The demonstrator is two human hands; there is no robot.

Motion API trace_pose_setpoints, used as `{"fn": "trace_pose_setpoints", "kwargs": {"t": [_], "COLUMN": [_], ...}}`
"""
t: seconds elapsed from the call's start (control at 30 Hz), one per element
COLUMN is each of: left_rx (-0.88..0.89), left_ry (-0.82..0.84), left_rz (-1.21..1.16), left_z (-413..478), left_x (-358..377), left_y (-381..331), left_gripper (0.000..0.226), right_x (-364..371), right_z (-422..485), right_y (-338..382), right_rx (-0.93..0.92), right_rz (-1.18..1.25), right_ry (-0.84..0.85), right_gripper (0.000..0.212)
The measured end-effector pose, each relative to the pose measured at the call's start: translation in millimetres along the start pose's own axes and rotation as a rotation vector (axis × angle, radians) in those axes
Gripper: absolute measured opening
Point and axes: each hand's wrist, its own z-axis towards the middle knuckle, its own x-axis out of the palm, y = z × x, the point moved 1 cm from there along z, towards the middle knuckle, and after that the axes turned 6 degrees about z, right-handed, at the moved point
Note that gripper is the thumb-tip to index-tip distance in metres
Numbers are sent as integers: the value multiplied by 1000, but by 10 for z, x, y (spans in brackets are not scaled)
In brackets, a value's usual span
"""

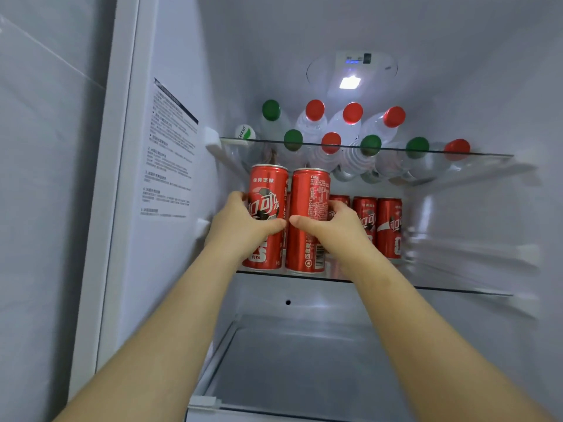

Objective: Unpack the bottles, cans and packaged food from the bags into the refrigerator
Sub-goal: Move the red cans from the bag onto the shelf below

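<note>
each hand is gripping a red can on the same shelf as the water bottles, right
No. The left hand and right hand each grip a red can, but at the glass shelf below the water bottles, not on their shelf; the head view shows it.

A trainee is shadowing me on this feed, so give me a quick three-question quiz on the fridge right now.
1. True or false: the left hand grips the left cola can and the right hand grips the right cola can.
2. Caps on the water bottles on the upper glass shelf are mostly: A blue and white; B red and green; C all yellow.
3. Fill in: the other cola cans stand to the ___ of the held pair.
Key: 1 true; 2 B; 3 right.
</note>
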Motion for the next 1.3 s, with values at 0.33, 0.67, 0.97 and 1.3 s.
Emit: {"fn": "trace_pose_setpoints", "kwargs": {"t": [0.33, 0.67, 0.97, 1.3], "left_rx": [-26, -129, -191, -226], "left_ry": [9, 67, 127, 153], "left_rz": [211, 289, 361, 284], "left_z": [246, 771, 1162, 1384], "left_x": [140, 471, 666, 733], "left_y": [34, 161, 270, 395], "left_gripper": [73, 72, 65, 59], "right_x": [-5, 137, 227, 284], "right_z": [277, 812, 1206, 1435], "right_y": [-110, -387, -535, -659], "right_rx": [100, 229, 343, 359], "right_rz": [-152, -278, -400, -417], "right_ry": [65, 31, 67, 109], "right_gripper": [61, 65, 37, 38]}}
